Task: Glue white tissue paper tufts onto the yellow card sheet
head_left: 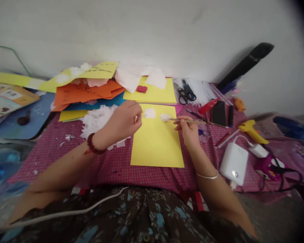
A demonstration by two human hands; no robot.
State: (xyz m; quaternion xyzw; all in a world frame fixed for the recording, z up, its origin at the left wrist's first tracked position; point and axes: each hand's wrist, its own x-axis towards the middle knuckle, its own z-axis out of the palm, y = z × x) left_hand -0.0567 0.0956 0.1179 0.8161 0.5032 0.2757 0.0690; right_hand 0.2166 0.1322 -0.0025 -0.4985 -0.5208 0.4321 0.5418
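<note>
A yellow sheet of paper [157, 145] lies in front of me, with a white paper piece [150, 113] near its top edge. My left hand [125, 119] is closed in a pinch beside that piece; something thin and pale shows at the fingertips, too small to name. My right hand [188, 130] grips slim, tapering tweezers [199, 122], their point turned left. At that point sits a crumpled white tuft [164, 117] on the sheet. Partly behind my left hand is a heap of small white paper pieces [97, 118].
Behind the sheet lie a yellow stack [167, 92] with a red folded shape [142, 89] and scissors [184, 94]. Orange paper [83, 94] is piled left. To the right are a phone [218, 113], a white power bank [234, 162] and a yellow glue gun [253, 131].
</note>
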